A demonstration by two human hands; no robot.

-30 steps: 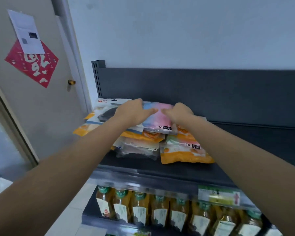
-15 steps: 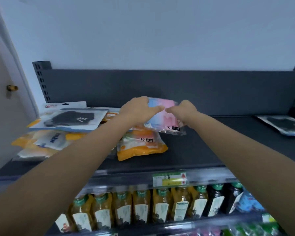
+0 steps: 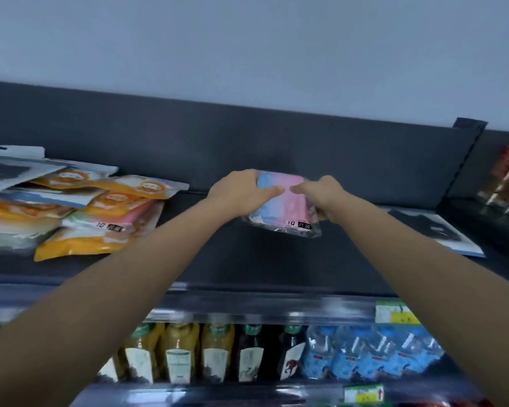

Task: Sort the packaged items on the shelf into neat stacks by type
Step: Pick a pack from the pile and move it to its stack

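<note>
Pink-and-blue packet (image 3: 282,205) pinched by 2 hands, left hand (image 3: 241,190) and right hand (image 3: 323,195), over the shelf's (image 3: 247,259) middle.

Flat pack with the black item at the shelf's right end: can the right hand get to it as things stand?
Probably not yet. The right hand and left hand both grip the pink-and-blue clear pack. The bare shelf toward the flat black-item pack looks clear once it lets go.

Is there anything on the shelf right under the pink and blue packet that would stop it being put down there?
Nothing visible. Both hands, left hand and right hand, hold the pink and blue packet over a bare dark stretch of shelf. The messy pile lies well to the left.
</note>
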